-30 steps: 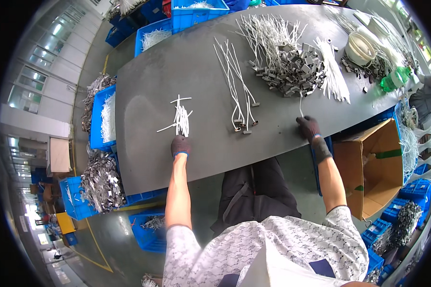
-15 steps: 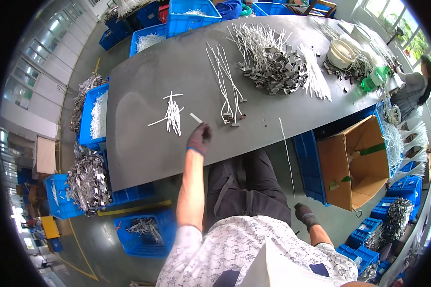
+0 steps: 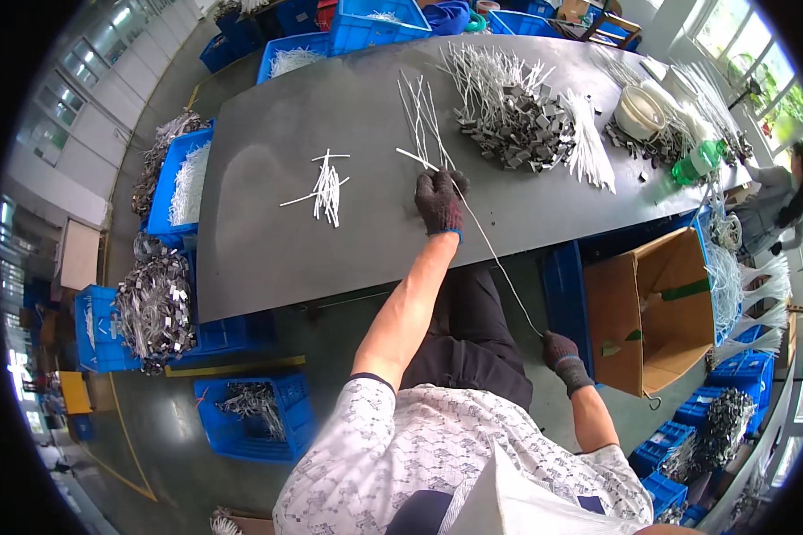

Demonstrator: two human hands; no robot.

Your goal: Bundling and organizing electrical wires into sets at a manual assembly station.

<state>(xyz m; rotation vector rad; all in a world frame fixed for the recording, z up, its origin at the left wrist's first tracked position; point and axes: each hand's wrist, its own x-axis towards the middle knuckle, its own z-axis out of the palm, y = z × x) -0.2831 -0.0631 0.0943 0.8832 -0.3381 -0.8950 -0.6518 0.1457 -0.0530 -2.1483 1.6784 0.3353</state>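
Worktop (image 3: 268, 259), right end: one round cream tub (image 3: 636, 127), one green bottle (image 3: 699, 163) near it. Below the near edge, toward the right: one open cardboard box (image 3: 614, 316). Beside the left edge: a blue crate (image 3: 163, 193). Beyond the right end: one person (image 3: 762, 211).

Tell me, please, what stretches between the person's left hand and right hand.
In the head view, a thin white strand runs from the left hand across the dark table's near edge to the right hand.
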